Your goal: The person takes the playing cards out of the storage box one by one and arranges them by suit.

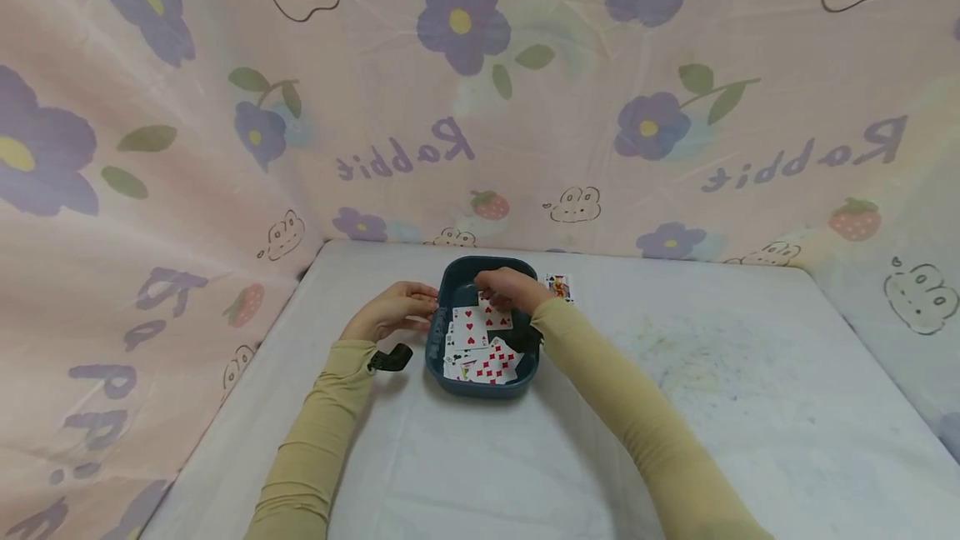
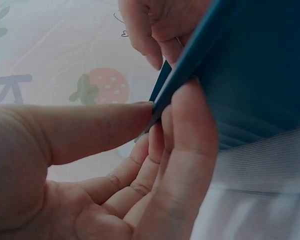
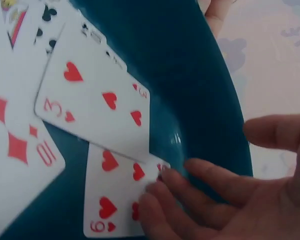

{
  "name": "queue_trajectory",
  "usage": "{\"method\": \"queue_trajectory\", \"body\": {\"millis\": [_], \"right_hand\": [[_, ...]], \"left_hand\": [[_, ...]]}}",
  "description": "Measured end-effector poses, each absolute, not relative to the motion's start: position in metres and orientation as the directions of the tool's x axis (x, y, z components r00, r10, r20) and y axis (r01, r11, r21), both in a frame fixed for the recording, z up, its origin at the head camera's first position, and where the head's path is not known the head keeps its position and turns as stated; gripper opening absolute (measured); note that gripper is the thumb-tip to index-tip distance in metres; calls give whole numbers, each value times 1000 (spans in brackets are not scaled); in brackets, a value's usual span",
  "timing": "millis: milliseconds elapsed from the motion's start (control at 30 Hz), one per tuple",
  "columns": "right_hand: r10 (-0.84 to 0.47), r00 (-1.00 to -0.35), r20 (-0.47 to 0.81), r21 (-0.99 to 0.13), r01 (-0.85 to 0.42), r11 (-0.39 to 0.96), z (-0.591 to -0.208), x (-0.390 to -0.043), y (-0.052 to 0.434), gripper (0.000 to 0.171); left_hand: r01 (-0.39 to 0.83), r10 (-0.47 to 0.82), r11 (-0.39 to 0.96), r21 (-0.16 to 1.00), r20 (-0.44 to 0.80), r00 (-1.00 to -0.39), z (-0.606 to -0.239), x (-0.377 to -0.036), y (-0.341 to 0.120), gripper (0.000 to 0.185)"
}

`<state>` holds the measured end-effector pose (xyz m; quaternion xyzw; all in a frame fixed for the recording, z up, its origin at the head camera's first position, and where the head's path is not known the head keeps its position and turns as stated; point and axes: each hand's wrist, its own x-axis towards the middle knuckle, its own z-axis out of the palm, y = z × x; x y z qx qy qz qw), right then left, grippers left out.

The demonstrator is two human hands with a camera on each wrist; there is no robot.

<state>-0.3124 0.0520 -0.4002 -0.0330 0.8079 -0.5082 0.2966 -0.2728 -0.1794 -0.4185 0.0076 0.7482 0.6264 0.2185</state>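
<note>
A dark blue plastic basin [image 1: 480, 391] with rounded corners stands on the white table and holds several playing cards. At its left side my left hand [image 1: 393, 311] pinches the rim, thumb on one face and fingers on the other in the left wrist view. My right hand [image 1: 517, 287] reaches inside over the far part. In the right wrist view its fingers lie over the edge of a hearts card [image 3: 110, 192], thumb well apart; contact is unclear. Near it are the three of hearts [image 3: 97, 97] and the ten of diamonds [image 3: 15, 165], with clubs cards partly covered.
A face card [image 1: 559, 287] lies on the white table [image 1: 712, 390], right of the basin. Behind and at the sides hangs a pink cloth [image 1: 525, 173] printed with flowers and rabbits. Stains mark the tabletop at right.
</note>
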Motion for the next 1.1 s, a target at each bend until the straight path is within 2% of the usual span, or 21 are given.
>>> {"method": "queue_trajectory", "body": {"millis": [100,367,667,933,1100], "right_hand": [[-381,-803,-458,-831,236,503,-397,-313,54,43],[-474,-700,-533,-783,197,590,-402,-315,53,38],[-532,-629,-567,-754,137,642,-407,-307,51,35],[-539,-605,-586,-738,124,664,-406,-307,52,38],[-539,-589,-603,-727,126,675,-407,-308,52,33]], "left_hand": [[-255,288,216,943,-311,-906,-417,-273,-179,36],[-262,296,201,944,-313,-902,-416,-274,-179,36],[-281,257,222,934,-334,-907,-419,-270,-178,35],[-279,252,228,933,-333,-909,-419,-271,-178,35],[-282,252,219,934,-333,-909,-419,-271,-178,35]]}}
